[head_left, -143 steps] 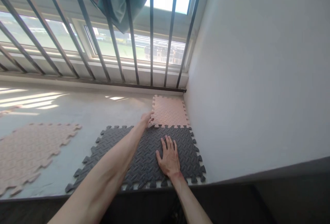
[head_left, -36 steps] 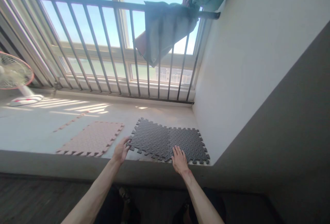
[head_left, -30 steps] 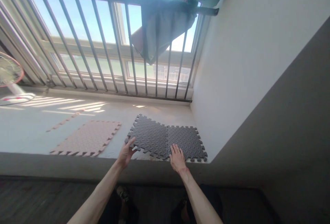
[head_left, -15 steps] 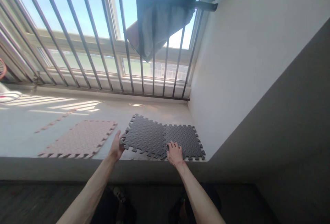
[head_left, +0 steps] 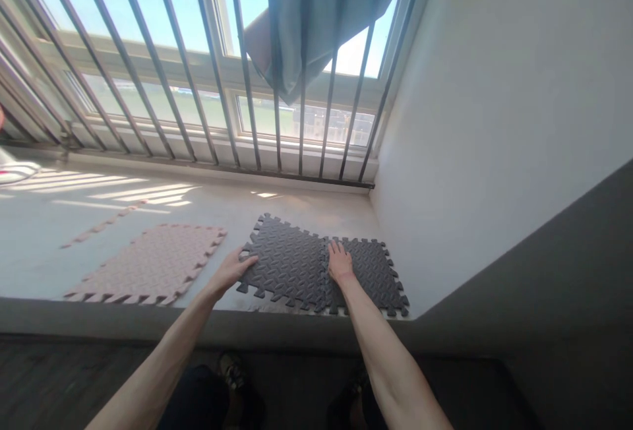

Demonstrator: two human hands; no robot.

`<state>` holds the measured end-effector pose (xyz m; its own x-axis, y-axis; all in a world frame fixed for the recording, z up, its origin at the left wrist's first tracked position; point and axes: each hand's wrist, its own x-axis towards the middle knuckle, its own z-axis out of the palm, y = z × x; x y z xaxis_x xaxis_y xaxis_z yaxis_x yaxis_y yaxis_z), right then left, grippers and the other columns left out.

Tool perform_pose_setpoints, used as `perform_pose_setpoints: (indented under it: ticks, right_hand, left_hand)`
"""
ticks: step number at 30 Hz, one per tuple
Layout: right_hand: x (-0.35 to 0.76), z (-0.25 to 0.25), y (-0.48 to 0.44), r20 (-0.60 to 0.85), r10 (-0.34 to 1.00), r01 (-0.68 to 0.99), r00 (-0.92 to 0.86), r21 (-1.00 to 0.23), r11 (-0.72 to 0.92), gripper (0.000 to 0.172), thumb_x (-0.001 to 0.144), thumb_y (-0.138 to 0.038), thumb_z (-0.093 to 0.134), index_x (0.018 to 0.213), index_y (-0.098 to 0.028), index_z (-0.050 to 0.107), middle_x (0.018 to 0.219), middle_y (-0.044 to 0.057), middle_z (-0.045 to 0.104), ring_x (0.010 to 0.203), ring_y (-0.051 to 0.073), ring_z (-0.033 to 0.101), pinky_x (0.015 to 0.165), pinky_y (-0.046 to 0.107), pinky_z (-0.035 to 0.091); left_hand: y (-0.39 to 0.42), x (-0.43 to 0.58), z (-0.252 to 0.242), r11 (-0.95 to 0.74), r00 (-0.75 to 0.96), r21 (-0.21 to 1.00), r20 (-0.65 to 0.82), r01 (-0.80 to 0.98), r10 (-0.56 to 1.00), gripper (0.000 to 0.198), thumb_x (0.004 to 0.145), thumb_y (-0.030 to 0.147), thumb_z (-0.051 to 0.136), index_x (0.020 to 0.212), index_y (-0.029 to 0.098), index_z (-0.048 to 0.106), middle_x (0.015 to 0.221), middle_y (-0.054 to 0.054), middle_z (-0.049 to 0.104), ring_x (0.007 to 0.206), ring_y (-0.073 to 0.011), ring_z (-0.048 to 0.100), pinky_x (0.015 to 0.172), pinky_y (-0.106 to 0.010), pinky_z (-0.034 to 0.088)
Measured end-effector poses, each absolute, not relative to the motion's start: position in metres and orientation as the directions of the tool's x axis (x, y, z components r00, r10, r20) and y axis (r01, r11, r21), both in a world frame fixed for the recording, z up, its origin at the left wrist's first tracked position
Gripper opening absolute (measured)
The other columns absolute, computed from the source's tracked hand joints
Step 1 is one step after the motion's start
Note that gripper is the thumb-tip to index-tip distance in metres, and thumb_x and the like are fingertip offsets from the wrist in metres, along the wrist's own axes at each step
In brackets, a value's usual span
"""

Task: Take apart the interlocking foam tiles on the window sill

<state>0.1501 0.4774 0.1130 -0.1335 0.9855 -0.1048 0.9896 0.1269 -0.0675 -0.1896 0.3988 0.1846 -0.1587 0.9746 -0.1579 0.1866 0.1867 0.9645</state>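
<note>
Right hand advanced, flat across grey tiles' seam.

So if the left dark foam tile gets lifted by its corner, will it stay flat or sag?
The left dark foam tile would probably sag a little: it looks thin, and its left edge already rides slightly off the ledge under the left hand. It is likely light. The embossed tread should give grip, though the jigsaw teeth held by the right hand may snag.
</note>
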Motion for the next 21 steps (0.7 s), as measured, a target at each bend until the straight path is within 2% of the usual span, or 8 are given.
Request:
perform_pose_setpoints:
  ticks: [3,8,11,15,21]
  right_hand:
    - [0.150,0.113,0.491,-0.107,0.984,0.988,-0.142,-0.071,0.135,0.081,0.091,-0.009,0.047,0.171,-0.023,0.034,0.185,0.009,0.027,0.168,0.028,0.029,0.126,0.051,0.042]
    - [0.148,0.102,0.490,-0.125,0.981,0.987,-0.148,-0.079,0.138,0.069,0.098,-0.015,0.038,0.167,-0.022,0.041,0.182,0.010,0.037,0.161,0.029,0.039,0.124,0.053,0.043]
    - [0.147,0.096,0.485,-0.114,0.983,0.988,-0.142,-0.081,0.134,0.068,0.101,-0.019,0.035,0.169,-0.022,0.038,0.182,0.010,0.036,0.161,0.030,0.037,0.124,0.057,0.041]
    - [0.150,0.095,0.486,-0.113,0.983,0.986,-0.147,-0.090,0.138,0.067,0.101,-0.022,0.035,0.168,-0.024,0.040,0.182,0.008,0.037,0.160,0.029,0.037,0.123,0.055,0.042]
    - [0.153,0.098,0.485,-0.102,0.983,0.985,-0.152,-0.104,0.141,0.066,0.102,-0.023,0.034,0.168,-0.027,0.040,0.182,0.006,0.038,0.160,0.027,0.037,0.124,0.053,0.039]
  left_hand:
    - [0.398,-0.191,0.183,0.180,-0.151,0.962,-0.151,0.204,0.977,0.069,0.067,0.062,0.090,0.116,0.017,0.073,0.109,-0.016,0.085,0.084,-0.0306,0.081,0.063,-0.039,0.067]
    - [0.397,-0.191,0.178,0.156,-0.127,0.970,-0.133,0.188,0.983,0.079,0.071,0.068,0.087,0.129,0.017,0.069,0.110,-0.015,0.085,0.095,-0.0325,0.082,0.073,-0.042,0.070]
    - [0.394,-0.188,0.180,0.119,-0.108,0.983,-0.104,0.138,0.989,0.086,0.071,0.069,0.088,0.136,0.018,0.066,0.107,-0.013,0.085,0.097,-0.0325,0.082,0.076,-0.043,0.071]
    - [0.390,-0.181,0.188,0.065,-0.089,0.989,-0.054,0.132,0.995,0.086,0.073,0.068,0.087,0.140,0.018,0.066,0.115,-0.013,0.084,0.106,-0.0336,0.081,0.079,-0.043,0.071]
    - [0.381,-0.167,0.207,0.078,-0.071,0.995,-0.073,0.059,0.995,0.082,0.072,0.059,0.089,0.140,0.019,0.066,0.112,-0.010,0.085,0.101,-0.0313,0.081,0.078,-0.040,0.071]
